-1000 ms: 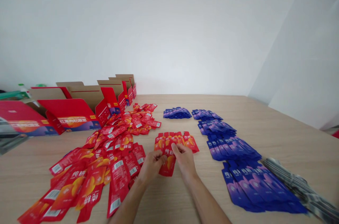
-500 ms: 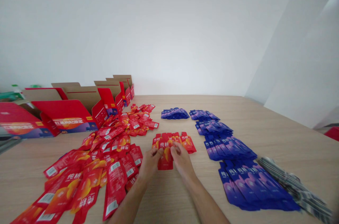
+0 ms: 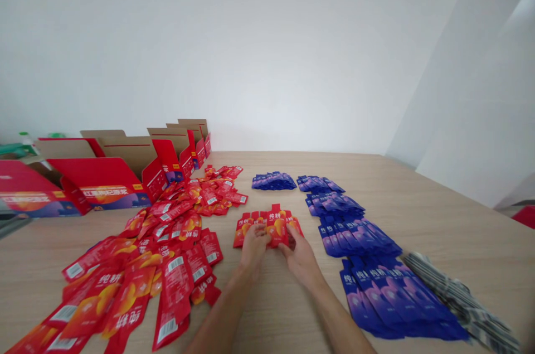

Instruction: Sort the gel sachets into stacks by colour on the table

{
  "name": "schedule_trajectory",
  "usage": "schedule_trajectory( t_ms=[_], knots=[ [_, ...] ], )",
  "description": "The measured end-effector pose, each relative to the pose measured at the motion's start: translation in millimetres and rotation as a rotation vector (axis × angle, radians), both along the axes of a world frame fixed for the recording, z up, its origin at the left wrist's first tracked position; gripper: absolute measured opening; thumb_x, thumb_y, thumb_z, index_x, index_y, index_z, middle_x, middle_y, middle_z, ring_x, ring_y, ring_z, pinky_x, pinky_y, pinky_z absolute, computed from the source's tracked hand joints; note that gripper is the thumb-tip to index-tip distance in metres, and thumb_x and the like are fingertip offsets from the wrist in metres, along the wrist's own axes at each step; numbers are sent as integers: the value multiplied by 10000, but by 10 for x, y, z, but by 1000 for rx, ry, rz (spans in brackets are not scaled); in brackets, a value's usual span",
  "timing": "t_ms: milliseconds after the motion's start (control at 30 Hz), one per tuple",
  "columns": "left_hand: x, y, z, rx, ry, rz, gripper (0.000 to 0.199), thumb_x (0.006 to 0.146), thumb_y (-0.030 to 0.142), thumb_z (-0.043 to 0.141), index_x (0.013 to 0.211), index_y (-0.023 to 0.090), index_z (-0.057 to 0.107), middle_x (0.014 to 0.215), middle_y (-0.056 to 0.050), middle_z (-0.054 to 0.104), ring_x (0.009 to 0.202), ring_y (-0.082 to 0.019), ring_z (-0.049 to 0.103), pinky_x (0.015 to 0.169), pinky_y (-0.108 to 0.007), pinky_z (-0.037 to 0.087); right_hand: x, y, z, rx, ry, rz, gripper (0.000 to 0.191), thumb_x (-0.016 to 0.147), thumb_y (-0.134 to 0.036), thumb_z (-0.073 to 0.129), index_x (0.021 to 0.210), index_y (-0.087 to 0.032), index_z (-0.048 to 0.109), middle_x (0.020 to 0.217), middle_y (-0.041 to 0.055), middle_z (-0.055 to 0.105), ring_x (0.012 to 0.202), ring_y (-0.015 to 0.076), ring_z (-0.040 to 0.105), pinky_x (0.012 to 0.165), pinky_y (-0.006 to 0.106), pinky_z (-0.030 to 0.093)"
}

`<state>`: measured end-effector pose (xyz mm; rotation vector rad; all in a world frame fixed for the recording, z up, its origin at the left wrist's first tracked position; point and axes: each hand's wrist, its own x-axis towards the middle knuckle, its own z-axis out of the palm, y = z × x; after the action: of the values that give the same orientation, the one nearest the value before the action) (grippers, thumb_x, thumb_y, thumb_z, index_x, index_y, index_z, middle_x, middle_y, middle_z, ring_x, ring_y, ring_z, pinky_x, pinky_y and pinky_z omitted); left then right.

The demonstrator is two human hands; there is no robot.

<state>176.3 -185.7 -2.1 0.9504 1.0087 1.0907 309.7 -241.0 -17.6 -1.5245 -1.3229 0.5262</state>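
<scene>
A red pouch (image 3: 276,226) with white lettering and orange fruit print is upright between my two hands. My left hand (image 3: 254,248) is closed on its left edge, fingertips near the lower part. My right hand (image 3: 298,255) has thumb and fingers on the lower right edge. Behind my hands, a row of more red pouches (image 3: 242,230) overlaps on the table. To the left spreads a loose heap of red pouches (image 3: 179,281), some with barcodes facing up. On the right lie overlapping stacks of blue-purple pouches (image 3: 397,292).
Open red cardboard boxes (image 3: 112,181) line the left side of the wooden table (image 3: 267,309). Another blue pouch stack (image 3: 273,181) lies toward the back. A striped cloth bundle (image 3: 460,298) is at the right. A white wall (image 3: 292,64) rises behind the table.
Both hands have moved right and slightly away from me along the red row, carrying the pouch from the row's middle toward its right end. The boxes and blue stacks stay put.
</scene>
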Motion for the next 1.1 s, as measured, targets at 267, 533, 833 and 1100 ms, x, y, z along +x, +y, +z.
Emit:
schedule_trajectory(
  t_ms=[267, 533, 833, 1100],
  knots=[
    [67, 9, 18, 305, 58, -222, 482, 675, 131, 660, 1157, 156, 648, 1149, -80, 717, 1049, -224, 670, 925, -355, 535, 173, 27, 53, 55, -142, -87, 442, 914, -395, 489, 1263, -158, 622, 1237, 136, 665, 1103, 255, 629, 999, 428, 482],
    [177, -5, -148, 527, 628, -60, 443, 795, 166, 578, 1236, 171, 623, 1284, -111, 636, 1204, -236, 570, 1075, -414, 420, 276, 14, -43, 59, -599, -149, 417, 948, -200, 407, 1317, -241, 600, 1302, 54, 644, 1179, 280, 493, 990, 456, 373],
    [188, -100, -180, 731, 982, -33, 359, 878, 179, 517, 1198, 234, 671, 1223, -58, 676, 1189, -247, 524, 1060, -459, 384, 247, -5, -20, -164, -699, -207, 438, 945, -177, 397, 1297, -328, 608, 1325, 2, 634, 1322, 273, 399, 1001, 443, 299],
    [174, -171, -92, 704, 1101, -117, 338, 919, 221, 465, 1170, 277, 686, 1232, -28, 676, 1166, -285, 495, 1005, -471, 395, 253, -14, -139, -163, -701, -207, 458, 907, -162, 406, 1271, -329, 629, 1342, -3, 621, 1355, 305, 349, 1020, 489, 258]
  ],
)
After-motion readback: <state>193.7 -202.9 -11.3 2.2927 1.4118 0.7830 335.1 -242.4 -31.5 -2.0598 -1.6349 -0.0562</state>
